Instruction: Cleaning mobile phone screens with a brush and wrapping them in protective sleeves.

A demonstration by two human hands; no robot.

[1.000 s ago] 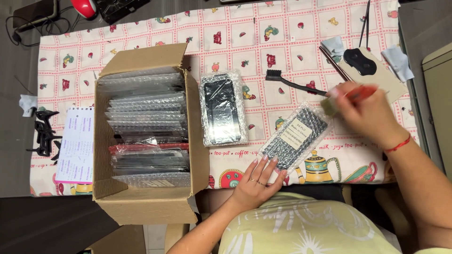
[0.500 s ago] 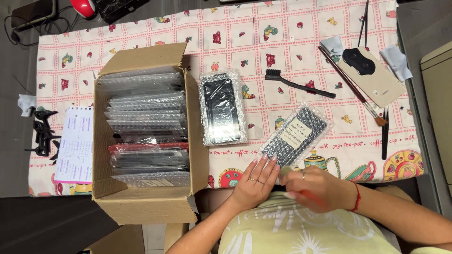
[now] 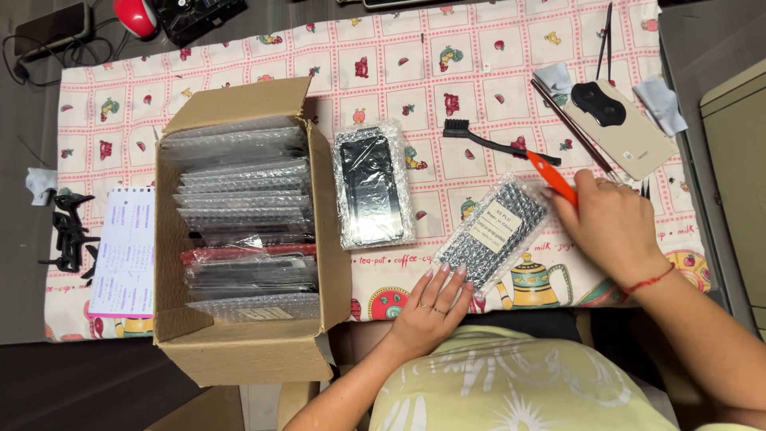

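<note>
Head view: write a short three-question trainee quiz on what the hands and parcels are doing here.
1. True or false: the left hand rests its fingertips on the labelled bubble-wrapped packet.
2. Which tool does the right hand hold? A) the black brush B) the orange-handled tool C) the tweezers
3. Where does the second bubble-wrapped black item lie with respect to the cardboard box?

Key
1. True: the fingertips lie on the packet's near end.
2. B: the orange-handled tool sticks out of the hand; the black brush and tweezers lie untouched on the patterned tablecloth.
3. Flat on the cloth, beside the box, between it and the labelled packet.
</note>
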